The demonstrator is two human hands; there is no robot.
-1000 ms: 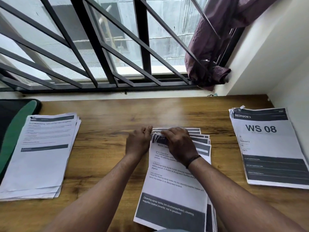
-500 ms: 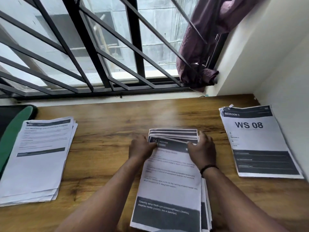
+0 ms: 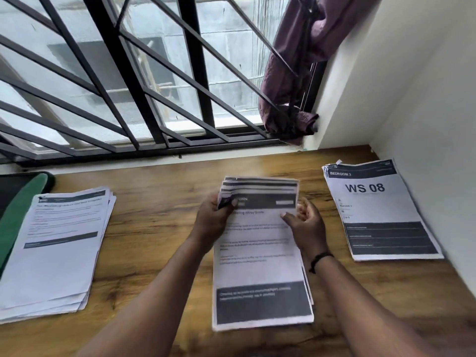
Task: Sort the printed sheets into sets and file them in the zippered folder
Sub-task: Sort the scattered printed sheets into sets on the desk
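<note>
**Both hands on the fanned middle stack**

Head view: a wooden desk (image 3: 159, 217) runs under a barred window (image 3: 144, 81), with a purple cloth (image 3: 291, 81) bunched over the bars at the window's right end. In the middle of the desk lies a stack of printed sheets (image 3: 260, 264), its far ends fanned so that several dark header bands show one behind another. The left hand (image 3: 213, 220) grips the stack's upper left corner, thumb on top and fingers curled round the edge of the sheets. The right hand (image 3: 306, 222) holds the stack's upper right edge, thumb lying across the top page and fingers loosely curled beside it; a dark band (image 3: 320, 258) circles that wrist.

To the left lies a second pile of text pages (image 3: 56, 248), slightly splayed. Beyond its left edge, a black and green zippered folder (image 3: 18, 202) sits at the desk's far left, partly out of frame. On the right, close to the white wall (image 3: 417, 104), lies a third pile whose top page reads "BEDROOM 3" and "WS 08" (image 3: 376, 210).
</note>
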